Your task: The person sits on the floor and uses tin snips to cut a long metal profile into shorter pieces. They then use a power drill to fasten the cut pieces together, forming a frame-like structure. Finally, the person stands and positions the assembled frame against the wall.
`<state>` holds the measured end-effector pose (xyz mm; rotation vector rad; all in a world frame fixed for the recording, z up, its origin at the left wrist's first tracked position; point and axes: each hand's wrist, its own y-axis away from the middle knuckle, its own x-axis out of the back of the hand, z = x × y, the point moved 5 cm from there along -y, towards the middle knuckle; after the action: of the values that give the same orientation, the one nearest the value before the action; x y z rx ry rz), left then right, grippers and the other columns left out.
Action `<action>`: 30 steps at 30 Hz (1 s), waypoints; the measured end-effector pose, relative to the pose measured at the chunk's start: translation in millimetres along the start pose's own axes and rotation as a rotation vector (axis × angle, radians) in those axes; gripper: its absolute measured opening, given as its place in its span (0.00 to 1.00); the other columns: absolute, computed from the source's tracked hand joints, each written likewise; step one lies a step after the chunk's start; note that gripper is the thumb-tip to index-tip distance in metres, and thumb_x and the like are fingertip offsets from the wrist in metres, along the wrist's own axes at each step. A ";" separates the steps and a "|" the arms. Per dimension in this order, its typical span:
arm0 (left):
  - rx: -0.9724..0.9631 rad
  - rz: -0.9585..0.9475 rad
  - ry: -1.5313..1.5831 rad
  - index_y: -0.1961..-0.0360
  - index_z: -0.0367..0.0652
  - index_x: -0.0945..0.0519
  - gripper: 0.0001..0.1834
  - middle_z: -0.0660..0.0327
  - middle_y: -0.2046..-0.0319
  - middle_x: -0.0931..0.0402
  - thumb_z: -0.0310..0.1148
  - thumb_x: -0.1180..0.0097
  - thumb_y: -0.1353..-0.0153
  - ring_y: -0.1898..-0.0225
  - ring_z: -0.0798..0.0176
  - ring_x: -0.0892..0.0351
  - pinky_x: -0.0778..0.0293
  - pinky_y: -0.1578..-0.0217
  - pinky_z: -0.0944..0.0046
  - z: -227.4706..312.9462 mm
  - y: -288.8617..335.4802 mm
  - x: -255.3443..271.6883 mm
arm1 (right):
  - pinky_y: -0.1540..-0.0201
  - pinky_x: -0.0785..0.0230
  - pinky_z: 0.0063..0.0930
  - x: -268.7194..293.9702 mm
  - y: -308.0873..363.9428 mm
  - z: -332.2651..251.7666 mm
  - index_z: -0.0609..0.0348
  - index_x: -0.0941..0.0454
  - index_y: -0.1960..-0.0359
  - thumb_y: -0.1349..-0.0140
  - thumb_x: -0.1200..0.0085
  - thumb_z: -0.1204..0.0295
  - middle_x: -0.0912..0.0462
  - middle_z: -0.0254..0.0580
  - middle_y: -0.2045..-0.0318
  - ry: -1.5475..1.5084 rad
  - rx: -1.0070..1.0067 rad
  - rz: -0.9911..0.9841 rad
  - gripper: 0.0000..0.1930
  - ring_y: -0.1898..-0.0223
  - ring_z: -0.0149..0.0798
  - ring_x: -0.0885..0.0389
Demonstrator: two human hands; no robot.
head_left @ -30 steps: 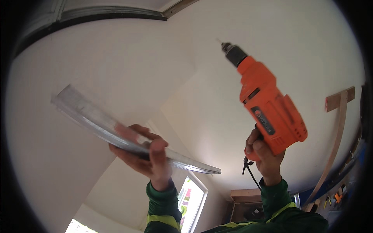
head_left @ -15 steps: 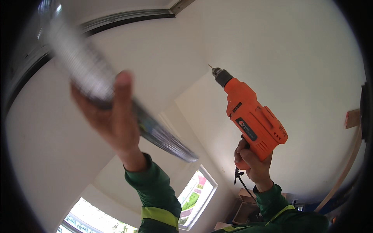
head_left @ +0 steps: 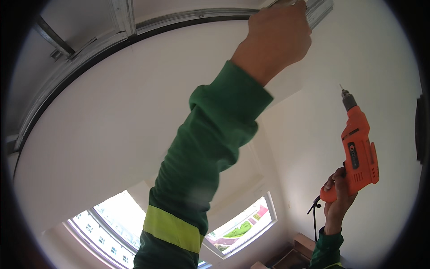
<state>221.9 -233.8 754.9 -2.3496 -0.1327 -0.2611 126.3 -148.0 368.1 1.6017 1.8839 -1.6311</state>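
Observation:
My left hand (head_left: 280,38) is raised to the top of the view, its back toward me and its fingers curled round a ridged silvery metal profile (head_left: 320,13). One end of the profile sticks out to the right of the knuckles; the rest is hidden by the hand or cut off by the frame. The hand is right beside the metal ceiling track (head_left: 197,17); whether profile and track touch, I cannot tell. At the right, my right hand (head_left: 340,195) grips an orange corded drill (head_left: 358,150) by its handle. The thin bit points up, apart from the profile.
White walls (head_left: 112,116) rise to the ceiling frame, where a metal cross member (head_left: 122,18) meets the track. Two windows, a left one (head_left: 107,228) and a right one (head_left: 244,226), are low in view. Wooden boxes (head_left: 286,260) stand below. The drill's black cord (head_left: 315,224) hangs down.
My left hand has swung up and right with the metal profile, from the left side to the ceiling track's corner. The drill sits farther right and more upright in view, still gripped. The view has shifted.

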 end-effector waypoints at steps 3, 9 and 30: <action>0.068 -0.095 -0.219 0.32 0.28 0.22 0.27 0.36 0.55 0.11 0.31 0.41 0.29 0.50 0.35 0.10 0.14 0.49 0.45 -9.7 -15.6 -24.0 | 0.68 0.26 0.25 -3.0 -5.3 -1.5 0.65 0.31 0.33 0.30 0.39 0.77 0.22 0.33 0.64 -0.004 0.043 -0.022 0.26 0.71 0.27 0.22; -0.091 -0.172 -0.465 0.24 0.62 0.20 0.29 0.58 0.47 0.09 0.38 0.37 0.25 0.53 0.56 0.08 0.14 0.55 0.54 -51.0 -19.6 -53.3 | 0.68 0.25 0.25 -4.7 -2.6 -8.8 0.65 0.32 0.32 0.29 0.39 0.78 0.21 0.34 0.62 -0.049 -0.061 0.029 0.26 0.71 0.28 0.22; -0.320 -0.123 -0.475 0.31 0.54 0.15 0.27 0.48 0.52 0.09 0.42 0.36 0.30 0.50 0.42 0.09 0.16 0.47 0.42 -252.8 -81.0 -129.5 | 0.71 0.24 0.25 -14.4 1.9 -34.3 0.66 0.33 0.31 0.30 0.33 0.73 0.20 0.36 0.64 0.113 0.134 0.063 0.30 0.72 0.28 0.20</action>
<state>44.3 -356.7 956.4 -2.6869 -0.4964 0.2414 150.0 -129.7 390.2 1.8227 1.7901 -1.7066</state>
